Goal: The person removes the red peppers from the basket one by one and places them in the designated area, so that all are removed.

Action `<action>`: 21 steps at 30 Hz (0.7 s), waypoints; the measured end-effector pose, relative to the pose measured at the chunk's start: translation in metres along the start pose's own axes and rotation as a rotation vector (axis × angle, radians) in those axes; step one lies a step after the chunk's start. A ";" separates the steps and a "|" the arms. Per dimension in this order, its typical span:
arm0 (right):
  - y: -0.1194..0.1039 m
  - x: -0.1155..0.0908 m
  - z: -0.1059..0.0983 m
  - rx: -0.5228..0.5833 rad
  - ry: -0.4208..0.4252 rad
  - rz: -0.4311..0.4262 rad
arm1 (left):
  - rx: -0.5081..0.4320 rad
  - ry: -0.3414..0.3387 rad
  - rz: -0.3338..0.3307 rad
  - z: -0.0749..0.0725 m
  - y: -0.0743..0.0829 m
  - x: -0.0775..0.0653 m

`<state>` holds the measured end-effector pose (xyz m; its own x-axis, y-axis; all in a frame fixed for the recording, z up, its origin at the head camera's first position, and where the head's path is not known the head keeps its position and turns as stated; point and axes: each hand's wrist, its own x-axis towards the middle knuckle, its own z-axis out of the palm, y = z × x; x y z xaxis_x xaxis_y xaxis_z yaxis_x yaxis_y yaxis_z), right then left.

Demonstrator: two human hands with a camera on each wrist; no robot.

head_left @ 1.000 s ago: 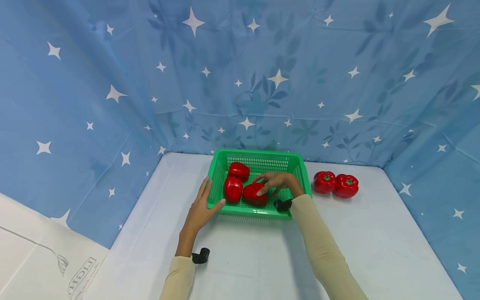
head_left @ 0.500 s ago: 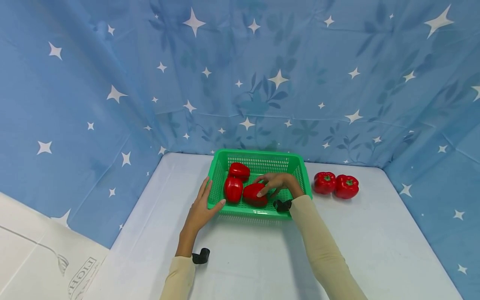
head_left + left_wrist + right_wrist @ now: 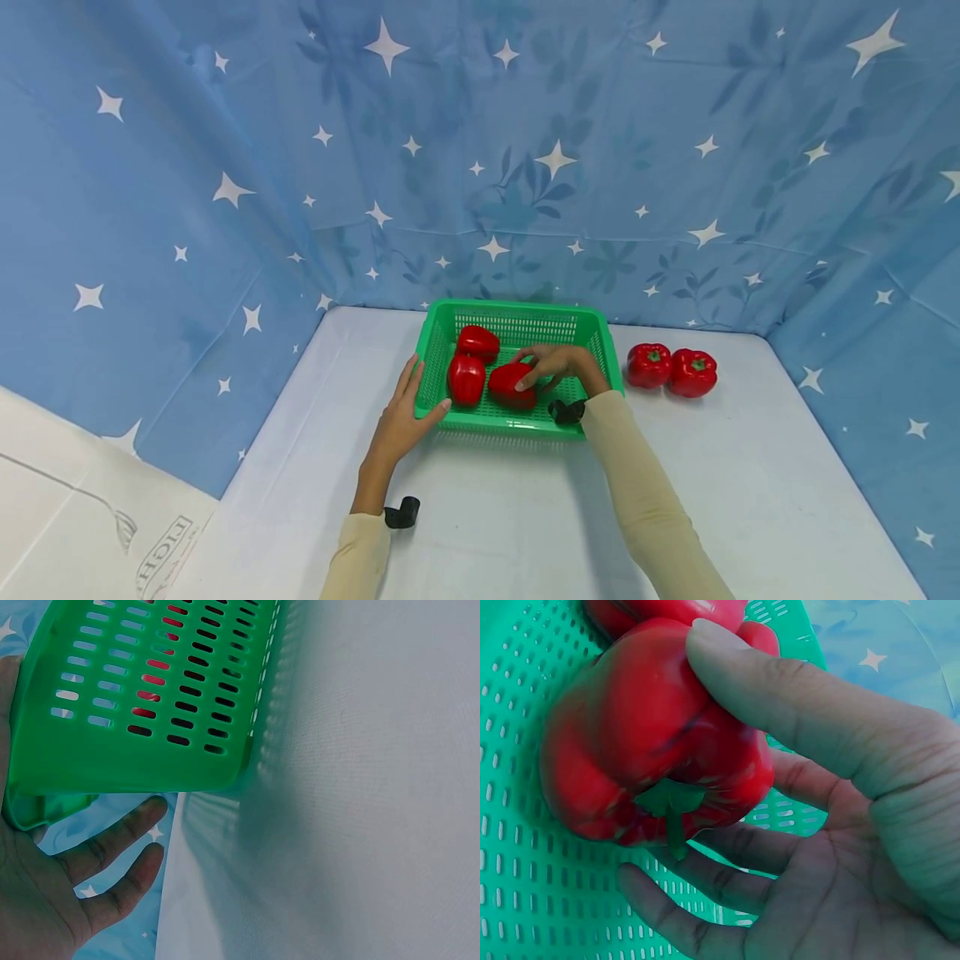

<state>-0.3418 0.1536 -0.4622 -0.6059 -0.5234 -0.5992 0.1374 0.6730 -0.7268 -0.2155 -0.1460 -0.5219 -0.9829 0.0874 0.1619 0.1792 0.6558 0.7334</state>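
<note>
Red bell pepper (image 3: pixel 512 389) edges right in green basket (image 3: pixel 517 306).
Right hand (image 3: pixel 555 362) grips it; left hand (image 3: pixel 399 423), fingers straight, touches the rim (image 3: pixel 427 329).

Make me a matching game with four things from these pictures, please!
1. Basket
2. Left hand
3. Right hand
4. Curtain

A. Blue with white stars
B. Outside, at the basket's left side
C. Green and full of little holes
D. Gripping a red pepper inside the basket

Pairs: 1-C, 2-B, 3-D, 4-A.
</note>
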 end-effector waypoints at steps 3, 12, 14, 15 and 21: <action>-0.001 -0.002 -0.001 0.001 0.017 0.000 | -0.003 0.002 0.008 0.000 0.001 0.000; 0.003 -0.005 -0.004 -0.001 0.059 -0.027 | 0.000 0.000 0.006 0.000 0.001 0.000; 0.004 -0.006 -0.004 0.004 0.062 -0.032 | 0.002 -0.001 0.008 0.000 0.001 0.000; 0.005 -0.007 -0.004 0.006 0.063 -0.036 | 0.004 -0.002 0.008 0.000 0.000 0.000; 0.006 -0.011 -0.005 0.040 0.093 -0.051 | 0.010 -0.009 -0.003 -0.001 0.002 0.000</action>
<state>-0.3377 0.1659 -0.4580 -0.6830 -0.5043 -0.5284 0.1344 0.6243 -0.7696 -0.2149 -0.1458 -0.5202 -0.9837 0.0924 0.1542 0.1763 0.6633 0.7273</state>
